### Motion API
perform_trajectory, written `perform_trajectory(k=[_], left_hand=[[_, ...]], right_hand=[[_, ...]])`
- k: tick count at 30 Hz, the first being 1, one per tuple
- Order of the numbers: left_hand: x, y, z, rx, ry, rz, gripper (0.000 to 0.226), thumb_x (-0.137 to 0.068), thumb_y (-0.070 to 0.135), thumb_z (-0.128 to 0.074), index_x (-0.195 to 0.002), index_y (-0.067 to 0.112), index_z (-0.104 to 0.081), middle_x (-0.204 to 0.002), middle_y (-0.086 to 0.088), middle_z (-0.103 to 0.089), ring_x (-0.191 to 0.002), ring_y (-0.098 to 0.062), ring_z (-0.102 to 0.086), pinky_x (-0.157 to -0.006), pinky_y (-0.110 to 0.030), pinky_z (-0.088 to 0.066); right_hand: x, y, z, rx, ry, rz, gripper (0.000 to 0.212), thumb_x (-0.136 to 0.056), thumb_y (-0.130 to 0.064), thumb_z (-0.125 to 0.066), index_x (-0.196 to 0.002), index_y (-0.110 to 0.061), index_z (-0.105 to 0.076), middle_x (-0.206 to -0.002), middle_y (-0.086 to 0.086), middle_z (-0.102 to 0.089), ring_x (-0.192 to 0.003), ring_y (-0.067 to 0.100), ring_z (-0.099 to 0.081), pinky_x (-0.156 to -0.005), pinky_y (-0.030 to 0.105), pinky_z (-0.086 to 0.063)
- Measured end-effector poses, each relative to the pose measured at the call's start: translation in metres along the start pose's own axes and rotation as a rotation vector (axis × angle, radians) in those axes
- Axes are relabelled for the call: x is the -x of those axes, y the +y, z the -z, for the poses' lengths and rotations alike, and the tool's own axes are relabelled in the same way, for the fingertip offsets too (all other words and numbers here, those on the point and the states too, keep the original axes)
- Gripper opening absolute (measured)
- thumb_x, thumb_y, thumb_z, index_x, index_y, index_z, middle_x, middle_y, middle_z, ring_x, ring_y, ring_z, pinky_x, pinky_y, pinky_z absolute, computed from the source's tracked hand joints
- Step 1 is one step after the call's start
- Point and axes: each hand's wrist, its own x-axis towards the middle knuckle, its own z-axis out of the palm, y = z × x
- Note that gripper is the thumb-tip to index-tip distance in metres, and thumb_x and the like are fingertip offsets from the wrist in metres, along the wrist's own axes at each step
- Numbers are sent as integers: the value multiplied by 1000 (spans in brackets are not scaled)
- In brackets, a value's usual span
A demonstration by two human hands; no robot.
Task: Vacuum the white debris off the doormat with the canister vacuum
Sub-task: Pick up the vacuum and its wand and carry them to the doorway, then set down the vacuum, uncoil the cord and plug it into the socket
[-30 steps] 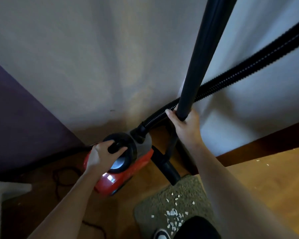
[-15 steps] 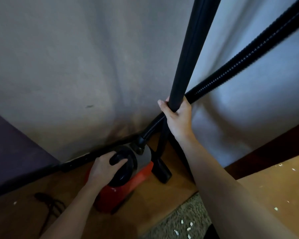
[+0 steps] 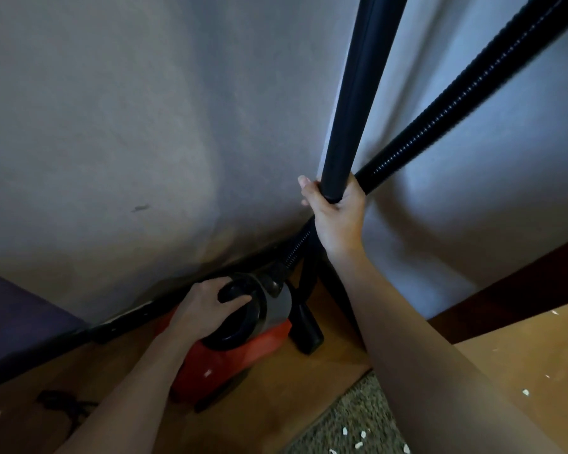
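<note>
Clamping canister vacuum (image 3: 240, 352) by its top handle with left grip (image 3: 207, 309), wand (image 3: 358, 93) with right grip (image 3: 336, 221). Just right of vacuum, nearer the camera: doormat (image 3: 351, 417) bearing white debris (image 3: 359, 444). Could topple vacuum by yanking hose (image 3: 440, 132).

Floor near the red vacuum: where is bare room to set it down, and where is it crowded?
Free: the wooden floor between the red vacuum and the doormat. Crowded: the wall corner behind the vacuum, where the hose, the tube and its nozzle meet. The left hand holds the vacuum, the right hand the tube.
</note>
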Motion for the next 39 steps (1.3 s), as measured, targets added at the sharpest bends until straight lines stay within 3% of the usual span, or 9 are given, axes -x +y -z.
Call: perform_trajectory(k=[4,10,17,22,25,29,32,36,39], left_hand=[[-7,3,-3,-47,-34,-47,33,-90,50,-67,-109,22,-72,-102,6,-72,-95,-10,-66,-85,-32,-55],[-6,10,-16,-106,89,-86,30,-91,51,-65,-109,28,-58,-95,11,-66,-86,-9,-66,-72,-28,-56],[-9,9,-22,-86,138,-82,18,-89,52,-66,-95,37,-58,-89,13,-68,-79,-7,-65,-65,-34,-57],[-9,7,-22,-107,123,-76,24,-91,52,-64,-106,34,-64,-96,10,-70,-88,-12,-67,-73,-33,-57],[-7,12,-21,-150,112,-74,37,-93,52,-62,-120,27,-66,-107,6,-70,-100,-16,-66,-80,-33,-56],[5,17,-7,-235,119,-73,56,-93,57,-56,-140,27,-54,-127,3,-60,-125,-21,-51,-100,-40,-48],[21,12,15,-183,177,-62,62,-89,61,-59,-143,30,-51,-124,5,-60,-122,-18,-52,-100,-40,-48],[52,-11,49,-78,260,-14,60,-86,54,-68,-138,28,-56,-120,5,-62,-115,-16,-58,-100,-34,-48],[86,-44,72,-46,343,45,57,-86,50,-71,-135,23,-60,-119,2,-65,-112,-17,-60,-97,-33,-49]], right_hand=[[0,0,5,-5,-24,-27,26,-88,-7,-77,-80,-17,-55,-73,9,-52,-66,23,-57,-61,26,-52],[0,2,9,-26,-19,-44,25,-86,-15,-78,-80,-23,-54,-74,17,-51,-65,25,-54,-62,27,-49],[2,12,15,25,-45,-76,25,-88,-16,-78,-82,-16,-53,-70,10,-54,-63,23,-57,-66,33,-51],[3,8,12,82,-11,-101,26,-84,-24,-79,-83,-18,-54,-73,10,-55,-67,26,-58,-70,45,-54],[10,0,15,183,-15,-99,26,-86,-24,-81,-88,-19,-56,-76,-1,-58,-74,15,-61,-75,30,-53],[30,-11,30,408,-136,-212,33,-86,-31,-81,-107,-18,-58,-94,-3,-65,-89,12,-65,-77,25,-50],[52,-19,44,689,-242,-326,50,-89,-34,-77,-131,-18,-56,-117,-3,-65,-107,15,-62,-81,26,-45],[96,-30,46,939,-428,-516,56,-95,-42,-68,-141,-12,-52,-131,9,-65,-103,21,-62,-76,30,-47],[123,-23,30,1032,-651,-335,64,-95,-49,-66,-147,-15,-50,-139,4,-62,-123,22,-61,-93,34,-53]])
